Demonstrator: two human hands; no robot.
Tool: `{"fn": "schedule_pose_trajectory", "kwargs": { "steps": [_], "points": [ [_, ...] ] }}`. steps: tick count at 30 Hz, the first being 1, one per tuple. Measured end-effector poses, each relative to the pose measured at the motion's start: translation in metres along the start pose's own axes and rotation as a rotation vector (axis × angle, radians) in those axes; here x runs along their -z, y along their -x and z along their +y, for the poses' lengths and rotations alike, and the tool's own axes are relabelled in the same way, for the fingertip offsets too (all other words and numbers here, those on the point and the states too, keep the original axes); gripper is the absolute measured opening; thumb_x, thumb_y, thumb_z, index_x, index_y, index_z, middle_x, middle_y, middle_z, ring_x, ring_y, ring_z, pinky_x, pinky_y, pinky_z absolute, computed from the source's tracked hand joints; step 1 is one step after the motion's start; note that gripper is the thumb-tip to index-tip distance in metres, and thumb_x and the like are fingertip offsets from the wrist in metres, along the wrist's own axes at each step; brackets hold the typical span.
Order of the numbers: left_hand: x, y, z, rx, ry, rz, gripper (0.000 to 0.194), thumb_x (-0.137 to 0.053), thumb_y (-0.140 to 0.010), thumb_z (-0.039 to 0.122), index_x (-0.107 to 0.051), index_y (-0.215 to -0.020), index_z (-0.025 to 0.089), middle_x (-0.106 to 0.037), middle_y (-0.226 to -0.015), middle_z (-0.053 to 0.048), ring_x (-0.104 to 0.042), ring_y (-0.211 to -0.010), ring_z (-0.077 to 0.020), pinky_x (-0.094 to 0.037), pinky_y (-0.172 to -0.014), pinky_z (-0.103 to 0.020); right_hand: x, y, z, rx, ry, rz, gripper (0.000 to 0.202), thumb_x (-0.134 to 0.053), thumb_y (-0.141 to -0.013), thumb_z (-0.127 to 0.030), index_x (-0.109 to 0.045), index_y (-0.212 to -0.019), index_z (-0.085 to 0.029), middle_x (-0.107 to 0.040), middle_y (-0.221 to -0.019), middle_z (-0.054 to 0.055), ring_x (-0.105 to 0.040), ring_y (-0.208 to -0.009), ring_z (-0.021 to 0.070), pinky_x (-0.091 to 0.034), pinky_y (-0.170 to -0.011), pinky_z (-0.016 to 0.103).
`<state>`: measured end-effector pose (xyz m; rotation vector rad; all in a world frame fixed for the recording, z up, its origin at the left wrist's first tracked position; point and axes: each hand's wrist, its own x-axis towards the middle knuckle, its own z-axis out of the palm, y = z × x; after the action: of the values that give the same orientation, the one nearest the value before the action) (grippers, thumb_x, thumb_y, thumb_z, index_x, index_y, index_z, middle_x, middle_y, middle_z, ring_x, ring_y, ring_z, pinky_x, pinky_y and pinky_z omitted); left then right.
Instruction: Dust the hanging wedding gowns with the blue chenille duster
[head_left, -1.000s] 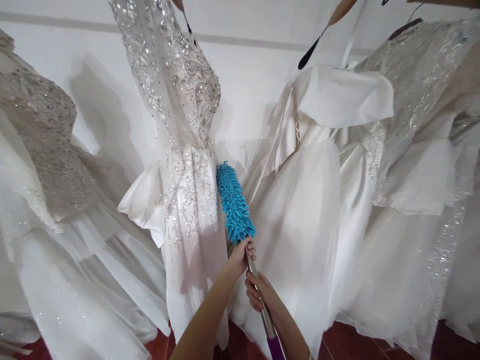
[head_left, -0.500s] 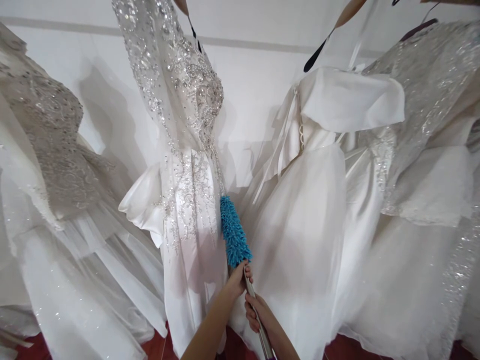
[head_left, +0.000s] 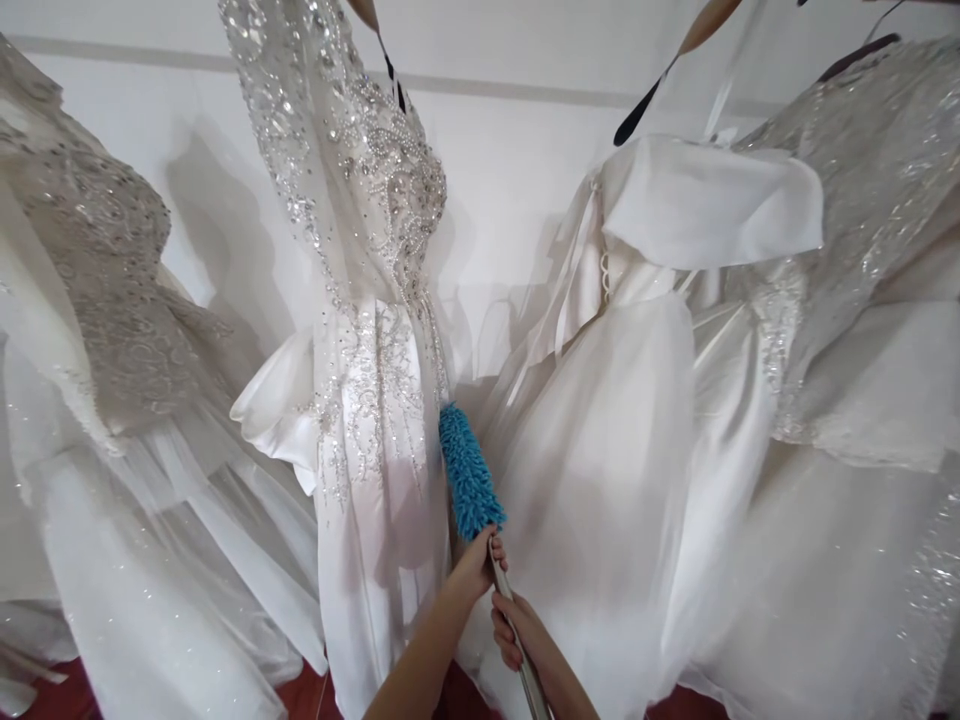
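Observation:
A duster with a fluffy blue head [head_left: 470, 472] and a metal handle [head_left: 529, 684] points up and away from me at the lower middle. My left hand [head_left: 480, 562] is wrapped round the handle just below the blue head. Lower down, my right hand [head_left: 516, 628] also grips the handle, its fingers closed. The blue head lies against the right side of a white dress with silver beading [head_left: 382, 390], at the gap beside a plain satin and tulle dress [head_left: 600, 480].
More white gowns hang at the left [head_left: 127, 300] and right [head_left: 847, 400], against a pale wall [head_left: 510, 160]. Hangers with black ends show at the top. Dress hems reach a dark red floor [head_left: 304, 692].
The blue head has dipped slightly, with both hands still on the handle. The dresses at the right appear shifted a little to the right, and the beaded skirt slightly left.

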<state>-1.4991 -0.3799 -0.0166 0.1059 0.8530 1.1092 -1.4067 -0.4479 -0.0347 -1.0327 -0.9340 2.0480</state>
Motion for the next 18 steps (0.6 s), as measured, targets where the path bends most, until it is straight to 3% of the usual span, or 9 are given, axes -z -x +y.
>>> {"fn": "schedule_pose_trajectory", "kwargs": {
  "steps": [4, 9, 13, 18],
  "points": [
    [-0.03, 0.012, 0.019, -0.075, -0.03, -0.13, 0.027, -0.053, -0.088, 0.025, -0.041, -0.064, 0.019, -0.033, -0.048, 0.01, -0.03, -0.037, -0.0036, -0.032, -0.042, -0.019, -0.004, -0.001, -0.019, 0.099, -0.006, 0.032, 0.052, -0.073, -0.058, -0.065, -0.04, -0.068, -0.025, -0.04, -0.035, -0.016, -0.024, -0.021, 0.0021, -0.02, -0.023, 0.015],
    [-0.056, 0.031, 0.041, -0.171, -0.058, -0.282, 0.028, -0.068, -0.076, 0.031, -0.044, -0.069, 0.019, -0.033, -0.051, 0.011, -0.03, -0.039, -0.0032, -0.033, -0.043, -0.018, -0.011, 0.005, -0.043, 0.174, -0.014, -0.009, 0.052, -0.072, -0.062, -0.065, -0.042, -0.074, -0.025, -0.04, -0.036, -0.017, -0.026, -0.02, 0.0033, -0.021, -0.022, 0.015],
    [-0.063, 0.04, 0.051, -0.208, -0.07, -0.333, 0.028, -0.07, -0.072, 0.031, -0.044, -0.07, 0.019, -0.035, -0.053, 0.011, -0.031, -0.04, -0.0031, -0.032, -0.044, -0.018, -0.017, 0.009, -0.055, 0.203, 0.005, -0.085, 0.049, -0.072, -0.066, -0.063, -0.042, -0.076, -0.025, -0.042, -0.037, -0.017, -0.03, -0.021, 0.0033, -0.023, -0.023, 0.015],
    [-0.057, 0.041, 0.048, -0.209, -0.062, -0.289, 0.027, -0.068, -0.073, 0.029, -0.044, -0.07, 0.019, -0.033, -0.052, 0.011, -0.029, -0.04, -0.003, -0.03, -0.043, -0.019, -0.02, 0.005, -0.048, 0.193, 0.01, -0.053, 0.054, -0.073, -0.059, -0.067, -0.04, -0.071, -0.025, -0.04, -0.035, -0.017, -0.026, -0.019, 0.0023, -0.022, -0.021, 0.014]
  ]
}}
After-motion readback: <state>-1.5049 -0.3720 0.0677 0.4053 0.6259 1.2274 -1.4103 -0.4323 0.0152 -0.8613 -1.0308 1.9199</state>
